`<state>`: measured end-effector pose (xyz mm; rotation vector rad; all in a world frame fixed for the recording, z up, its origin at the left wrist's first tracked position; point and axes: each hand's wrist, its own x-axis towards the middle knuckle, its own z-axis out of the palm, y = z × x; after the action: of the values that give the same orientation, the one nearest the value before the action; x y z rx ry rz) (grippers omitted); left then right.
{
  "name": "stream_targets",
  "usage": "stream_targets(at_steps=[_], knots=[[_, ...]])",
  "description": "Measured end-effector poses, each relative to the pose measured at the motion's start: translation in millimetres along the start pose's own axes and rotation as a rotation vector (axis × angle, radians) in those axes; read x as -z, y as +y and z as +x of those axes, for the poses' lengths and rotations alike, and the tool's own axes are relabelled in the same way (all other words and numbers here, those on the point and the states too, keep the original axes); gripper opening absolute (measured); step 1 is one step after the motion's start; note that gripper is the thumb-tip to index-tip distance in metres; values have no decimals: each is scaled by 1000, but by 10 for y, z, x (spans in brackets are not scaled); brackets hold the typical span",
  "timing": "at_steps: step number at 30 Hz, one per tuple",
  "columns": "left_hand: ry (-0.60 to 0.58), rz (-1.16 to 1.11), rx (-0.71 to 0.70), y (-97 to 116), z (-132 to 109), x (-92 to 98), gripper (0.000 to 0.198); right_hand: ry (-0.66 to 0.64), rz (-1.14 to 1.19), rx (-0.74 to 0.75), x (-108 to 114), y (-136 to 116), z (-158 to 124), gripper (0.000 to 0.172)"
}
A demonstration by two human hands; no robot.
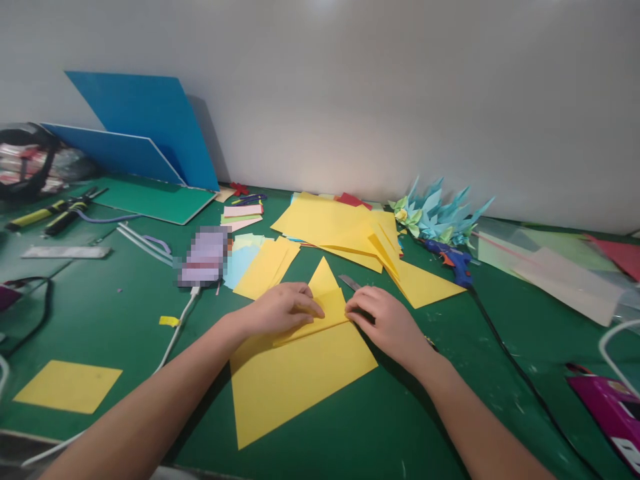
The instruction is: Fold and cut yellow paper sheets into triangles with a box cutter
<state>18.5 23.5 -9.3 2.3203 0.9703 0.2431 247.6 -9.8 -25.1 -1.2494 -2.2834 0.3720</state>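
Note:
A large sheet of yellow paper [300,380] lies at an angle on the green table in front of me. On its upper part is a smaller folded piece of yellow paper [327,307], with a pointed yellow corner showing beyond it. My left hand [280,309] rests on the folded piece, its fingers and thumb apart. At the piece's right edge, the fingertips of my right hand [383,320] are pinched together on the paper. A cutter blade [349,283] sticks out from behind my right hand; most of the cutter is hidden beneath it.
Behind lie stacked yellow sheets [325,220], a blue paper plant [435,210] and a blue glue gun [453,260]. To the left are a phone with a cable [204,257], pliers [70,213], a ruler-like strip [65,252] and blue boards [145,120]. A magenta device [605,407] sits right.

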Motion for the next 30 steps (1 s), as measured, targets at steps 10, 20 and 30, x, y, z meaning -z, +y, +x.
stream_targets(at_steps=[10,20,30], knots=[[23,13,-38,10,0,-3,20,-89,-62,144,77,92,-18,20],[22,3,-39,9,7,-10,16,-91,-26,120,59,60,-23,18],[21,14,-61,-14,5,-9,17,-102,-70,231,81,48,-25,23]])
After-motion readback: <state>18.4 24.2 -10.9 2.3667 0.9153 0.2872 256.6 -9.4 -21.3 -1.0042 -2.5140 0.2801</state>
